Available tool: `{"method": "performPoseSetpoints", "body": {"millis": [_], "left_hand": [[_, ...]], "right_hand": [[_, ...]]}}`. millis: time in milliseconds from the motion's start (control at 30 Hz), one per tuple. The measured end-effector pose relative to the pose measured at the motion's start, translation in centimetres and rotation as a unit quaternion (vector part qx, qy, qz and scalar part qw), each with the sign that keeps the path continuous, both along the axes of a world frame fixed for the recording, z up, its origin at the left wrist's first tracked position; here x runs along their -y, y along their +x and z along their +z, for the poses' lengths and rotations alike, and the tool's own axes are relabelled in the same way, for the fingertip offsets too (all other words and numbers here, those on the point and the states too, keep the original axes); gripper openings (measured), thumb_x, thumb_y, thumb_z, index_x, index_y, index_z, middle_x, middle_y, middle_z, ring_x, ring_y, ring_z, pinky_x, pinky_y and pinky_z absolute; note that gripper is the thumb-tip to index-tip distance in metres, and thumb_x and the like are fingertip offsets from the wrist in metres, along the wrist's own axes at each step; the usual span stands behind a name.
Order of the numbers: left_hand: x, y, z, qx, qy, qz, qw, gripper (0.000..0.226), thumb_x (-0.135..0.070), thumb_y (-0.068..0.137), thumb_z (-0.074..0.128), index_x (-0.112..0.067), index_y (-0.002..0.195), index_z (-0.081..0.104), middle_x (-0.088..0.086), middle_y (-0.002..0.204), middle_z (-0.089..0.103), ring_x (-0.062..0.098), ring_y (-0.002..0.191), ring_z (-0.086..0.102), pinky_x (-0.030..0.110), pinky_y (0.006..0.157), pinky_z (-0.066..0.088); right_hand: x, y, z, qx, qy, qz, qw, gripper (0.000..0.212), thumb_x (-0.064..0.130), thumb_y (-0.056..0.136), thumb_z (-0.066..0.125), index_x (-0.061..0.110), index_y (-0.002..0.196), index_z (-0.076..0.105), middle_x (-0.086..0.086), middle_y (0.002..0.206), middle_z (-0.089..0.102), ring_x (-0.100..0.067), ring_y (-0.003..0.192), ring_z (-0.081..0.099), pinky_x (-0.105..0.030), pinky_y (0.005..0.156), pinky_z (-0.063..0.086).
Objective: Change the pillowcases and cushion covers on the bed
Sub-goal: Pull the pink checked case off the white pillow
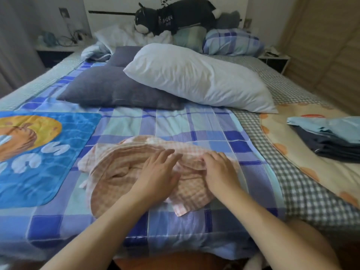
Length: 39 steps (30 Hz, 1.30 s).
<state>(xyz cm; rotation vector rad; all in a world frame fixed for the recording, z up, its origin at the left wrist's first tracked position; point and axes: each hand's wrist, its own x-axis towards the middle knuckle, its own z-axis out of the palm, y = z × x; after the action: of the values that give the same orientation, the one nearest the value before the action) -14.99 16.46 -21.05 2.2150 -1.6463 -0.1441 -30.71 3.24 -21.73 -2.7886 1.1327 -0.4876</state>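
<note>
A crumpled pink-and-white checked pillowcase lies on the blue plaid quilt near the bed's foot. My left hand rests flat on it with straight fingers. My right hand lies on its right part, fingertips curled into a fold of the cloth. A bare white pillow leans across two dark grey cushions in the middle of the bed. At the right, folded light-blue and dark-blue covers are stacked.
A blue-and-orange printed mat lies at the left. At the headboard sit a black plush dog, a plaid pillow, a teal pillow and rumpled white bedding. Nightstands flank the bed. A cream dotted sheet lies under the folded stack.
</note>
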Motion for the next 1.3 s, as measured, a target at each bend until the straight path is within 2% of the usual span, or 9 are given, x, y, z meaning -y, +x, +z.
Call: {"method": "performPoseSetpoints", "body": {"millis": [233, 333, 500, 633, 733, 967, 1067, 1167, 1300], "left_hand": [[2.5, -2.0, 2.0, 0.047, -0.107, -0.078, 0.990, 0.029, -0.037, 0.091, 0.062, -0.026, 0.118, 0.068, -0.004, 0.113, 0.068, 0.020, 0.108, 0.059, 0.035, 0.095, 0.041], [3.9, -2.8, 3.7, -0.005, -0.078, -0.056, 0.995, 0.016, -0.029, 0.097, 0.058, -0.024, 0.090, 0.071, -0.003, 0.085, 0.071, 0.022, 0.082, 0.063, 0.033, 0.070, 0.042], [3.9, -3.7, 4.3, -0.050, -0.040, -0.049, 0.997, 0.019, -0.031, 0.100, 0.055, -0.024, 0.090, 0.070, -0.007, 0.084, 0.069, 0.017, 0.079, 0.061, 0.033, 0.067, 0.046], [3.8, -3.5, 4.5, -0.121, -0.045, -0.014, 0.992, 0.018, -0.029, 0.100, 0.055, -0.024, 0.091, 0.069, -0.007, 0.084, 0.068, 0.015, 0.079, 0.061, 0.032, 0.069, 0.046], [3.5, -3.6, 4.8, -0.134, -0.036, -0.022, 0.990, 0.017, -0.029, 0.099, 0.055, -0.026, 0.089, 0.069, -0.007, 0.081, 0.068, 0.013, 0.076, 0.060, 0.030, 0.067, 0.045], [2.5, -3.6, 5.7, -0.152, -0.035, -0.033, 0.987, 0.017, -0.028, 0.099, 0.056, -0.026, 0.087, 0.067, -0.007, 0.079, 0.067, 0.011, 0.076, 0.061, 0.027, 0.065, 0.044], [2.6, -3.3, 6.0, -0.196, -0.030, -0.015, 0.980, 0.019, -0.025, 0.101, 0.053, -0.025, 0.084, 0.063, -0.009, 0.078, 0.064, 0.009, 0.075, 0.059, 0.026, 0.065, 0.041], [2.9, -2.7, 6.3, -0.235, -0.031, 0.031, 0.971, 0.020, -0.022, 0.103, 0.048, -0.015, 0.087, 0.058, -0.005, 0.081, 0.060, 0.014, 0.076, 0.055, 0.025, 0.063, 0.038], [2.9, -2.0, 6.6, -0.222, -0.041, 0.048, 0.973, 0.019, -0.016, 0.102, 0.048, -0.006, 0.090, 0.058, -0.003, 0.077, 0.057, 0.013, 0.071, 0.049, 0.016, 0.059, 0.034]], "right_hand": [[-0.2, -2.0, 3.2, 0.169, 0.211, 0.012, 0.963, 0.013, 0.023, 0.097, 0.061, 0.028, 0.098, 0.073, 0.010, 0.091, 0.074, -0.012, 0.087, 0.068, -0.032, 0.079, 0.055], [0.2, -2.7, 2.9, 0.114, 0.155, 0.001, 0.981, 0.008, 0.020, 0.091, 0.062, 0.026, 0.090, 0.068, 0.008, 0.086, 0.066, -0.018, 0.088, 0.060, -0.034, 0.075, 0.049], [0.9, -3.6, 2.1, 0.108, 0.181, -0.068, 0.975, 0.010, 0.014, 0.076, 0.062, 0.020, 0.073, 0.054, 0.006, 0.079, 0.057, -0.023, 0.089, 0.052, -0.035, 0.067, 0.042], [0.2, -3.0, 2.3, 0.175, 0.232, -0.062, 0.955, 0.015, 0.035, 0.082, 0.072, 0.029, 0.077, 0.058, 0.009, 0.089, 0.053, -0.018, 0.095, 0.051, -0.035, 0.080, 0.047], [-0.9, -1.8, 2.3, 0.118, 0.225, -0.049, 0.966, 0.019, 0.044, 0.079, 0.069, 0.034, 0.075, 0.053, 0.012, 0.090, 0.048, -0.019, 0.097, 0.044, -0.036, 0.085, 0.043], [-1.9, -0.8, 2.7, 0.176, 0.269, -0.052, 0.945, 0.024, 0.050, 0.060, 0.052, 0.029, 0.070, 0.057, 0.011, 0.083, 0.059, -0.022, 0.093, 0.056, -0.044, 0.084, 0.050], [-1.9, -0.9, 2.8, 0.198, 0.250, -0.004, 0.948, 0.026, 0.042, 0.067, 0.057, 0.031, 0.089, 0.066, 0.017, 0.088, 0.060, -0.021, 0.095, 0.058, -0.044, 0.085, 0.050], [-1.6, -1.0, 2.9, 0.186, 0.274, 0.056, 0.942, 0.013, 0.023, 0.080, 0.065, 0.035, 0.075, 0.065, 0.020, 0.081, 0.066, -0.012, 0.089, 0.062, -0.036, 0.081, 0.050], [-1.0, -1.8, 3.5, 0.213, 0.434, 0.077, 0.872, 0.025, 0.004, 0.092, 0.068, 0.028, 0.093, 0.074, 0.004, 0.096, 0.077, -0.009, 0.094, 0.071, -0.024, 0.085, 0.054]]}}
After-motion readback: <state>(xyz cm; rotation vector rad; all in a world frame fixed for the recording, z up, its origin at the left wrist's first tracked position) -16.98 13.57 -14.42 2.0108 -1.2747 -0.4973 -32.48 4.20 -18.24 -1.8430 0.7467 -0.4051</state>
